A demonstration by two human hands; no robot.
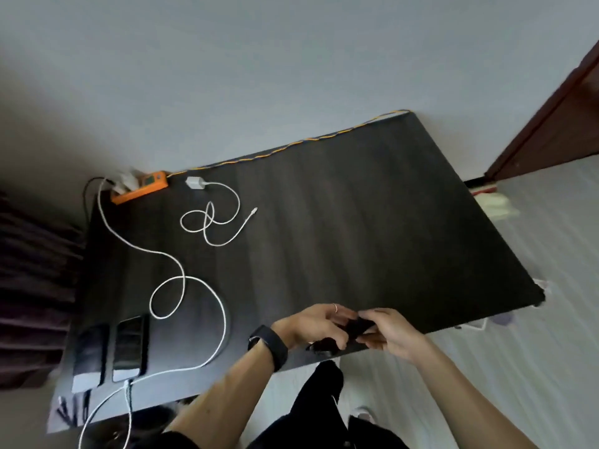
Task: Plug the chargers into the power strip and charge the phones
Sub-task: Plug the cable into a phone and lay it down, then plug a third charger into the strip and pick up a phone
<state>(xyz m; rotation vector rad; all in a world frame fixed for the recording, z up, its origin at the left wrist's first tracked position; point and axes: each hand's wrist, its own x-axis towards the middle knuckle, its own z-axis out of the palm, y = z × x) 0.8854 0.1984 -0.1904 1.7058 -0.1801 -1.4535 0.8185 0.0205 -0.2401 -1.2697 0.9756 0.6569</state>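
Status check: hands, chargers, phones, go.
Left hand and right hand share a small dark object. Loose charger unplugged beside power strip. Nothing blocking.

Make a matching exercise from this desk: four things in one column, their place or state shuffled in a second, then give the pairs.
Things:
1. power strip
2. loose white charger
3. two phones
4. both hands

Places or states:
A. side by side near the desk's front left edge
B. together on a small dark object at the front edge
C. orange, at the back left corner
D. lying unplugged on the desk, its cable coiled beside it

Pairs: 1-C, 2-D, 3-A, 4-B
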